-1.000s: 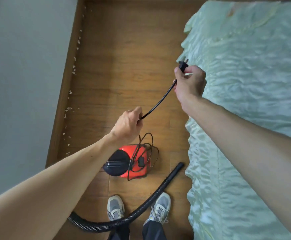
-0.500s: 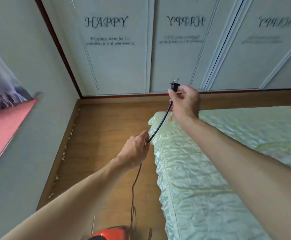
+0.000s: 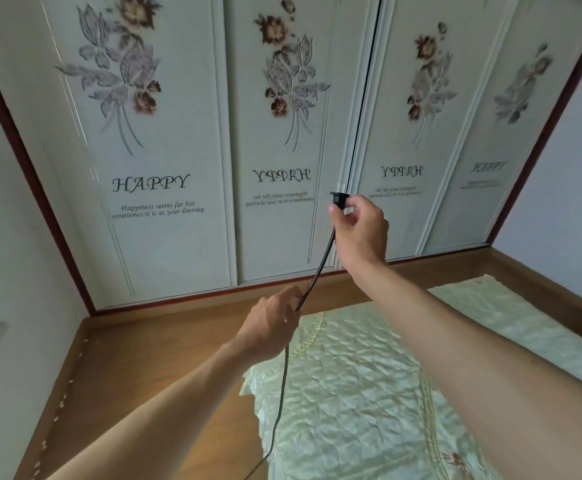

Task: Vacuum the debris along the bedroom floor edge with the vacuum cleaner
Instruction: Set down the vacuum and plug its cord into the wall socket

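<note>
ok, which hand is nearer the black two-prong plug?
Right. The right hand pinches the black two-prong plug itself; the left hand grips the thin black cord further down, below and left of it.

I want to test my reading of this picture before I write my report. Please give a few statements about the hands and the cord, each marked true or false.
1. The right hand holds the plug. True.
2. The left hand is empty. False: it grips the cord.
3. The plug sits in a socket. False: it is held up in the air.
4. Debris lies along the left edge of the floor. True.
</note>
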{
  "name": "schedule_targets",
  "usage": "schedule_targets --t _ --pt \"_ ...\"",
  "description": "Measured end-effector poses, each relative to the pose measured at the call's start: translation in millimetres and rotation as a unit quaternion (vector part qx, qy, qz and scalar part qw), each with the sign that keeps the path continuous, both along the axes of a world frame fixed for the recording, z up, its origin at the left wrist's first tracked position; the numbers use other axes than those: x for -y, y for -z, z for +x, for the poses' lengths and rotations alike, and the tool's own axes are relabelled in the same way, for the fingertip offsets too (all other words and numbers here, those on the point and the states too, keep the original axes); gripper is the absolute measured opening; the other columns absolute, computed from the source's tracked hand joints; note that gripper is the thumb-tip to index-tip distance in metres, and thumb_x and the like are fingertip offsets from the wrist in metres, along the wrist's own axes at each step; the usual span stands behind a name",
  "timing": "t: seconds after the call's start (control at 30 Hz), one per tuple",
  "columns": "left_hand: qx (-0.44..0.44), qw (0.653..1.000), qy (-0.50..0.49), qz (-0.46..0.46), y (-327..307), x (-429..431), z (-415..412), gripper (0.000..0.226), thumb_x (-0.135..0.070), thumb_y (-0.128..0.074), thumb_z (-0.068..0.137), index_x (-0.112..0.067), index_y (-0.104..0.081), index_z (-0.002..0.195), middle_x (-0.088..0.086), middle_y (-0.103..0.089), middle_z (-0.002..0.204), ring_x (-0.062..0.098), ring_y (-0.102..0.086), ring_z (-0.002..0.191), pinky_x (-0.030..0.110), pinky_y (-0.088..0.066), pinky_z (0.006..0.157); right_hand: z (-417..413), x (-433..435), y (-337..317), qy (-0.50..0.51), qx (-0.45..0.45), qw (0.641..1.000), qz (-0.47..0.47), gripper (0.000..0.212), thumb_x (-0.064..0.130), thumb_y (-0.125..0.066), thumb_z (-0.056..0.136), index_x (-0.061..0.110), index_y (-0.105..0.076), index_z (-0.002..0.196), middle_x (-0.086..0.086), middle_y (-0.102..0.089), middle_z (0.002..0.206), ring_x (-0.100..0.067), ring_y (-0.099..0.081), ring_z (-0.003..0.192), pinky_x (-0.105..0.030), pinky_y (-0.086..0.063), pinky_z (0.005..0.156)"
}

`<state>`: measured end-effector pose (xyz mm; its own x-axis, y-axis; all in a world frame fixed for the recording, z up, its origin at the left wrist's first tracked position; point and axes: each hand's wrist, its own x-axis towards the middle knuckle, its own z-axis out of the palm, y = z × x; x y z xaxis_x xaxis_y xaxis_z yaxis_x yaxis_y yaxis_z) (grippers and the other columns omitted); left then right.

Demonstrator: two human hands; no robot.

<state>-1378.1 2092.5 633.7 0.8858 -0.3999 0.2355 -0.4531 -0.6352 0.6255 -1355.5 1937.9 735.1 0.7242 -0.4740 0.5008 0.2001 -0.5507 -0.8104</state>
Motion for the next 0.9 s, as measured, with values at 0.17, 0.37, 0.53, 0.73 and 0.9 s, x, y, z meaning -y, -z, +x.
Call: schedule_targets --t 0.17,0.37,0.53,0.73,0.9 --pt "0.015 0.998 0.066 -0.007 -40 18 -12 0.020 -0.009 -0.051 0.098 -0.029 -0.048 0.098 -0.001 -0.066 0.086 0.021 -0.066 0.077 0.039 -0.058 0.072 -33 13 -44 0.028 0.001 0.999 -0.034 0.014 0.032 -0.061 0.097 0.020 -0.064 0.102 0.009 -0.060 0.076 -0.013 -0.061 0.072 -0.025 -0.041 0.059" --pt "0.024 0.991 0.123 -0.038 -67 25 -46 0.015 -0.010 -0.054 0.096 -0.024 -0.052 0.101 -0.006 -0.067 0.083 0.015 -0.062 0.071 0.035 -0.054 0.070 -80 12 -84 0.086 0.023 0.996 -0.026 0.011 0.028 -0.065 0.094 0.017 -0.067 0.096 0.008 -0.063 0.071 -0.010 -0.061 0.065 -0.023 -0.043 0.058" --pt "0.041 0.982 0.174 -0.058 -88 -2 -81 0.017 -0.010 -0.054 0.094 -0.024 -0.049 0.103 -0.012 -0.060 0.080 0.015 -0.058 0.074 0.031 -0.048 0.071 -117 -23 -109 0.130 0.052 0.990 -0.001 0.007 0.027 -0.069 0.091 0.020 -0.069 0.092 0.002 -0.068 0.071 -0.017 -0.068 0.067 -0.027 -0.052 0.063" --pt "0.049 0.971 0.221 -0.076 -115 -32 -115 0.012 -0.013 -0.055 0.094 -0.022 -0.049 0.100 -0.008 -0.066 0.085 0.019 -0.064 0.082 0.041 -0.055 0.077 -170 -62 -144 0.171 0.080 0.982 -0.018 0.008 0.026 -0.073 0.089 0.018 -0.070 0.089 0.007 -0.064 0.064 -0.006 -0.060 0.059 -0.019 -0.039 0.053" --pt "0.042 0.958 0.267 -0.096 -134 -27 -149 0.010 -0.012 -0.054 0.097 -0.021 -0.048 0.097 -0.009 -0.064 0.077 0.019 -0.064 0.076 0.047 -0.056 0.076 -220 -65 -171 0.201 0.084 0.975 -0.029 0.018 0.026 -0.074 0.087 0.010 -0.070 0.091 -0.001 -0.069 0.073 -0.018 -0.068 0.068 -0.027 -0.053 0.065"
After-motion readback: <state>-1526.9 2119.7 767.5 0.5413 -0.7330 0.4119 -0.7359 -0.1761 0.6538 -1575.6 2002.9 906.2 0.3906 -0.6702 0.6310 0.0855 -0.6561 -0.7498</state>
